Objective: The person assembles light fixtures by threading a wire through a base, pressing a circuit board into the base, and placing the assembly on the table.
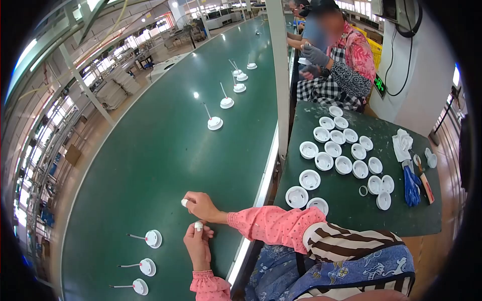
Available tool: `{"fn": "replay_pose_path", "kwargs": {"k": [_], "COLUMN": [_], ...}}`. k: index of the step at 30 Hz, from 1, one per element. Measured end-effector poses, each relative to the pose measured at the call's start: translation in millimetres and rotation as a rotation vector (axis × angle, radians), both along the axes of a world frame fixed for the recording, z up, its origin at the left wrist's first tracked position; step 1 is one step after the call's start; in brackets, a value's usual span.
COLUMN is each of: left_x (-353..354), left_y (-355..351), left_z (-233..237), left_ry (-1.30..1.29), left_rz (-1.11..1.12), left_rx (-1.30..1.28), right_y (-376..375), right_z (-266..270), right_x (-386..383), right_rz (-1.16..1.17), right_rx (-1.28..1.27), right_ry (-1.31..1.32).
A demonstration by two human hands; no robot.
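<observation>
Both hands [202,206] [199,243] over green belt [165,170]; white cups [324,161] on bench [321,226], right; co-worker [351,55] beyond.

Belt [150,165]: green, smooth; semi-gloss, reflects lamps. On belt: white discs [215,123], smooth, plastic-looking. Right of belt: side table [346,200], matt, scuffed; white cups [324,161], smooth, plastic-looking; crumpled white wad [402,145], cloth or paper, unclear; blue film [411,185], glossy, wrinkled. Across belt's edge: pink sleeve [271,223], matt, puckered cloth.
</observation>
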State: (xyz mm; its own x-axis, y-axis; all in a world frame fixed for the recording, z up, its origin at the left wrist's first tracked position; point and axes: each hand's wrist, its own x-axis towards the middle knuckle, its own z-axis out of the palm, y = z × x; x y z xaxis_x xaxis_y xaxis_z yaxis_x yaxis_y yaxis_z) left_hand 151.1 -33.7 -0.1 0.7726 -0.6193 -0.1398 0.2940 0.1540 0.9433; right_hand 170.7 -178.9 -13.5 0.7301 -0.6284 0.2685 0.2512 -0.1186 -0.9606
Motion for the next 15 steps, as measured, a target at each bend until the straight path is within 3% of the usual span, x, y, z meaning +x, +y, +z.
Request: {"fn": "replay_pose_path", "kwargs": {"k": [15], "left_x": [-8.2], "left_y": [-2.5], "left_z": [2.5], "left_ry": [-0.088], "left_rz": [-0.034], "left_rx": [0.023], "right_y": [-2.6], "right_z": [11.2], "right_x": [-9.8], "right_rz": [0.023], "right_rx": [0.056], "right_ry": [0.056]}}
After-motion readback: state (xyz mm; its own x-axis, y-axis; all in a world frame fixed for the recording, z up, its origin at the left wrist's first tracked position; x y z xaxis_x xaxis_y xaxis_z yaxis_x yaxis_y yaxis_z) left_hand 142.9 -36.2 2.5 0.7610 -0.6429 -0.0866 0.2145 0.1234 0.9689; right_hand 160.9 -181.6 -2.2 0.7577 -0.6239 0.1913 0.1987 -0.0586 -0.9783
